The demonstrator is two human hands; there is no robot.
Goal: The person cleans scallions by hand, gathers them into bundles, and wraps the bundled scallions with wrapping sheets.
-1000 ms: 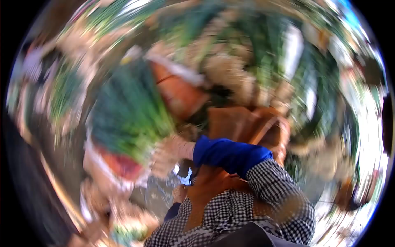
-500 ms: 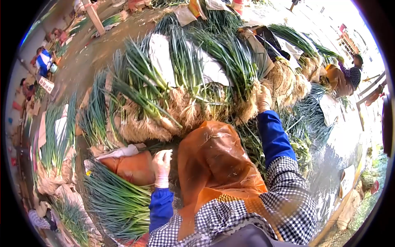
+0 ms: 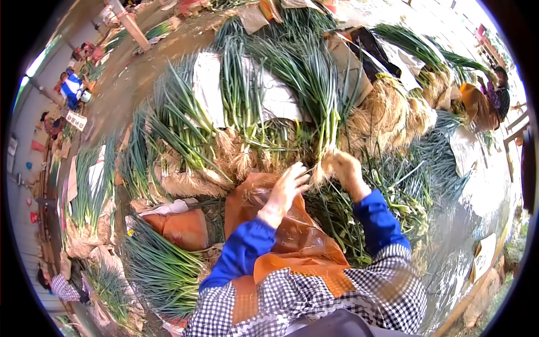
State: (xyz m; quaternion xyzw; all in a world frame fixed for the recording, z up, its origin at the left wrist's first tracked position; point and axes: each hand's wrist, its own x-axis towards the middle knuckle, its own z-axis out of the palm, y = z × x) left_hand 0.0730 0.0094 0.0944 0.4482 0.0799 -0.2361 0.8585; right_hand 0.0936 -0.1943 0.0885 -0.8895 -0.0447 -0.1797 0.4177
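Observation:
My right hand [image 3: 347,171] is closed around the root end of some green onions [image 3: 328,121], whose long leaves point away from me. My left hand [image 3: 286,194] is held above the orange apron [image 3: 258,196] over my lap, fingers stretched and slightly apart, with nothing in it. Its fingertips are close to the pale roots that my right hand grips. Beyond lies a row of green onions with shaggy roots [image 3: 193,182] toward me. A large root clump [image 3: 382,115] is just past my right hand.
Loose green leaves [image 3: 387,196] litter the floor at my right. Trimmed-looking green onions [image 3: 163,267] lie at my left by an orange-brown bundle [image 3: 182,227]. White sheets [image 3: 208,87] lie among the leaves. Other people sit farther off, one at the right [image 3: 497,101].
My left hand has moved up and right from beside my lap toward the right hand. My right hand has come closer to me, drawing green onion roots with it.

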